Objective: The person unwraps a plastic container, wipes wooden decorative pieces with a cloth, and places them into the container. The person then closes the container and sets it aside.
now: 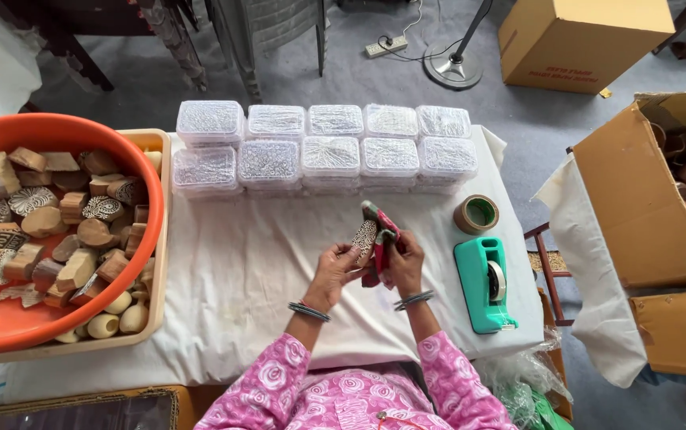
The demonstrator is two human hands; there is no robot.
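both hands, left (333, 269) and right (403, 261), clamp a stamp (365, 236) and cloth (380, 225); loose grip could drop it toward 6 o'clock.

Pink floral sleeves, metal bangles

Both forearms reaching forward from the lower edge of the view, converging toward the middle, clad in pink patterned sleeves down to the wrists. Bangles at each wrist. Left hand (337, 267) raised, palm turned inward, fingers curled in a closed grip, thumb pressed across the front. Right hand (403, 261) just beside it, touching it, back of the hand toward the camera, fingers folded tightly in a closed grip. Wrists bent slightly upward, elbows tucked near the torso, hands held above the tabletop.
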